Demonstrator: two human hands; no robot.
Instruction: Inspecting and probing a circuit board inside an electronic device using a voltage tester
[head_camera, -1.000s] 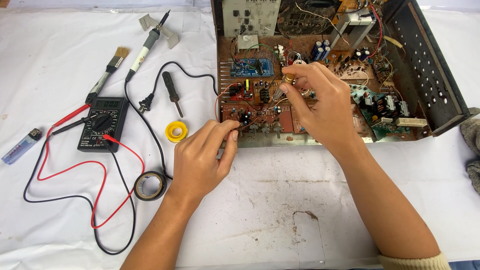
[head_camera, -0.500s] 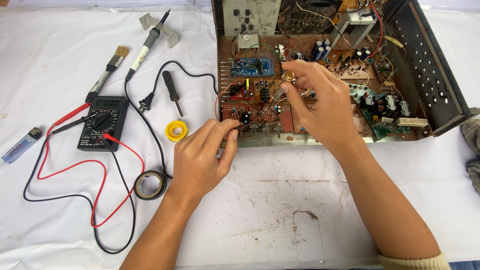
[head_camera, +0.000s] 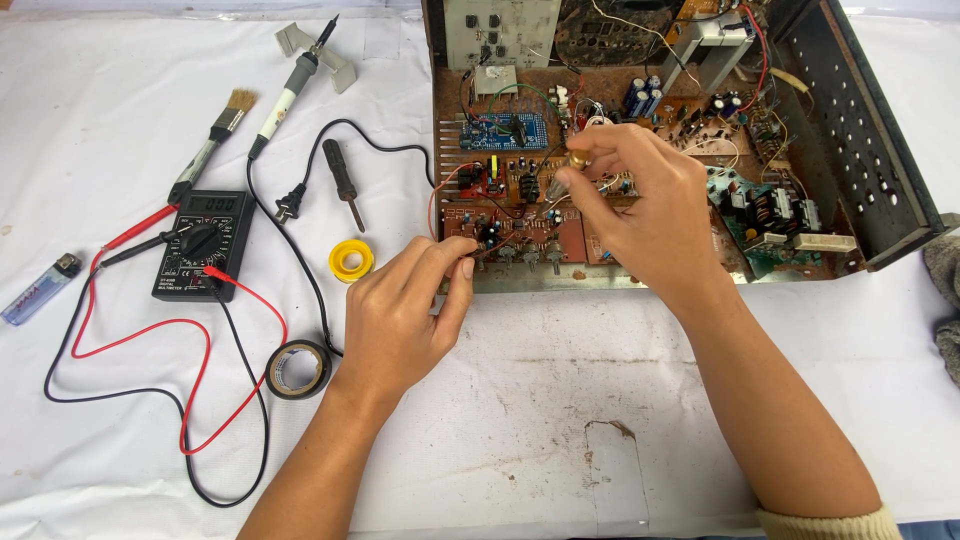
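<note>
An open, rusty electronics chassis (head_camera: 900, 190) lies at the top right, full of brown circuit boards (head_camera: 520, 225) with many small parts. My right hand (head_camera: 640, 205) is over the boards, its thumb and fingers pinched on a small brass-coloured knob (head_camera: 577, 160). My left hand (head_camera: 405, 315) rests at the chassis's front left corner. Its fingertips are curled against the board's edge near a thin red wire (head_camera: 440, 195); whether it grips anything there I cannot make out.
On the white cloth to the left lie a black multimeter (head_camera: 205, 243) with red and black leads, a lighter (head_camera: 38, 290), a paintbrush (head_camera: 212, 145), a soldering iron (head_camera: 295, 85), a black screwdriver (head_camera: 340, 180), a yellow tape roll (head_camera: 351, 260) and a black tape roll (head_camera: 297, 368).
My right hand's fingers have shifted slightly on the brass knob. My left hand stays at the board's edge.
</note>
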